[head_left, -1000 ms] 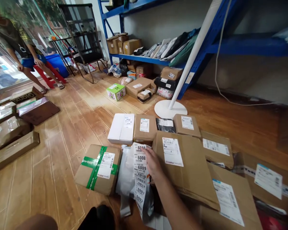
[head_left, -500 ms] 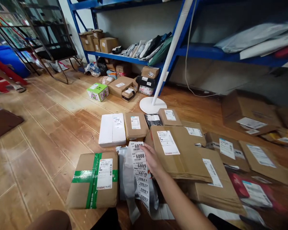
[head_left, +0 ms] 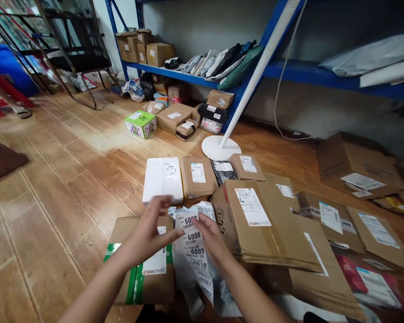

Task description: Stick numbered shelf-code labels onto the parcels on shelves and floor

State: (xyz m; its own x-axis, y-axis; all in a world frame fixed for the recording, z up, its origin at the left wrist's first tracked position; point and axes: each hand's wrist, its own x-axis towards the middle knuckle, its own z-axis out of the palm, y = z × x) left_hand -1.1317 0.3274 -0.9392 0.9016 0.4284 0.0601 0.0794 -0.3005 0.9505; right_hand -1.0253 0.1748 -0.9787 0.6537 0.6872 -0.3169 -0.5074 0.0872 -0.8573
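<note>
My right hand (head_left: 211, 237) pinches the upper right edge of a strip of numbered labels (head_left: 197, 250), printed with numbers such as 6008 and 6009. The strip hangs down over a grey plastic mailer bag (head_left: 183, 287). My left hand (head_left: 150, 233) hovers over a carton, its fingers apart and slightly blurred. Its thumb tip is close to the strip's left edge; whether it touches, I cannot tell. Partly covered by that hand and arm is the carton with green tape (head_left: 134, 285). To the right of the strip lies a large brown box (head_left: 262, 237) with a shipping label.
Beyond my hands sit a white box (head_left: 155, 179) and a brown parcel (head_left: 207, 177). A white pole base (head_left: 210, 148) stands behind them. Blue shelving (head_left: 175, 74) holds cartons and bagged parcels. A pink-red package (head_left: 346, 273) lies at the right. A person's foot (head_left: 23, 112) shows far left.
My left hand has come into view from below and reached the strip's left side. My right hand still holds the label strip. The view has shifted slightly left.
</note>
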